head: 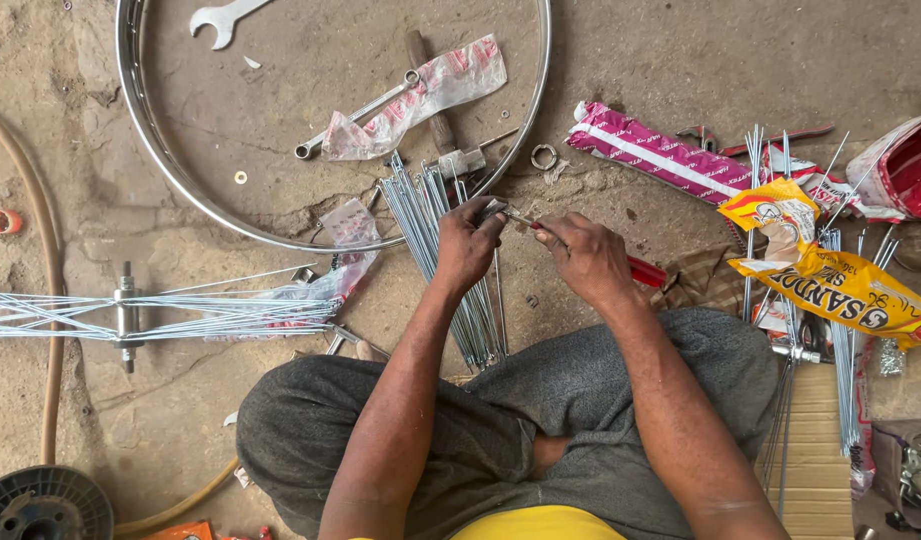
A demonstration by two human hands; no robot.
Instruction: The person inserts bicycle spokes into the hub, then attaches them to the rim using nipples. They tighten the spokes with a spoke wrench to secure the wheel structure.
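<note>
My left hand (pixel 467 243) is closed around a small metal part at the top of a bundle of thin steel spokes (pixel 435 240) lying on the ground. My right hand (pixel 585 255) grips a red-handled screwdriver (pixel 644 271), its tip pointing left and meeting the part in my left hand. Both hands work just below the rim of a shiny metal wheel rim (pixel 170 160). I sit cross-legged in grey trousers.
Inside the rim lie two spanners (pixel 218 17) (pixel 355 118), a hammer (pixel 442 135) and a plastic wrapper. A hub with spokes (pixel 128 315) is at left, a hose (pixel 48 300) beside it. Pink and yellow packets (pixel 830 275) and more spokes lie at right.
</note>
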